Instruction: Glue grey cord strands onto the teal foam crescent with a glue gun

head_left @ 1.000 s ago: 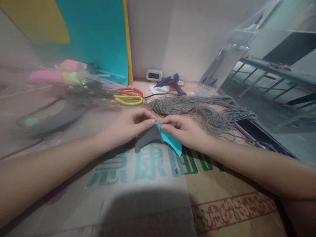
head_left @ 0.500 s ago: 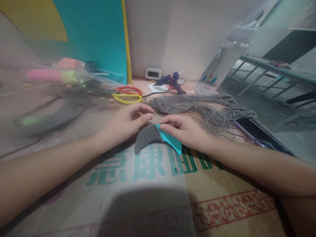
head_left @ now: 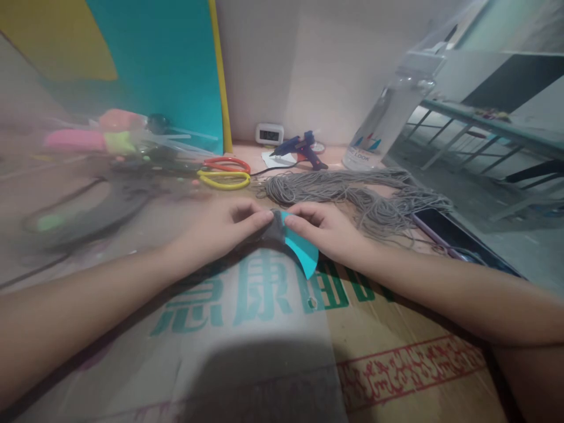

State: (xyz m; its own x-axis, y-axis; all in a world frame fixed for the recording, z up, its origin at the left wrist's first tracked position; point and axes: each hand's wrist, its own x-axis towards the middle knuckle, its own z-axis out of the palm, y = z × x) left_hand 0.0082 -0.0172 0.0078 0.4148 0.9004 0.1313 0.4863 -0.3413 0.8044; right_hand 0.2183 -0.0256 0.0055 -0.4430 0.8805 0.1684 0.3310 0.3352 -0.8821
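Note:
A curved crescent piece (head_left: 303,249) is held between both hands above the cardboard. Its right half is bare turquoise; grey cord (head_left: 277,225) is wound closely round the left half. My left hand (head_left: 227,226) is closed on the cord-covered half, thumb on top, hiding most of it. Thumb and fingers of my right hand (head_left: 328,230) pinch the turquoise half near where the winding stops. Just behind the hands lies a loose hank of grey cord (head_left: 317,187). Whether a strand runs from it to the piece I cannot make out.
Cardboard (head_left: 264,364) with printing covers the table. Behind are scissors (head_left: 224,180) with red and yellow handles, a blue glue gun (head_left: 306,147), a small digital clock (head_left: 269,134) and a clear bottle (head_left: 381,120). A phone (head_left: 458,238) lies right; blurred colourful items (head_left: 79,140) sit left.
My left hand has come down and closed over the cord-wound half, which showed uncovered before. The turquoise end has tilted a little more downward. My right hand keeps its pinch.

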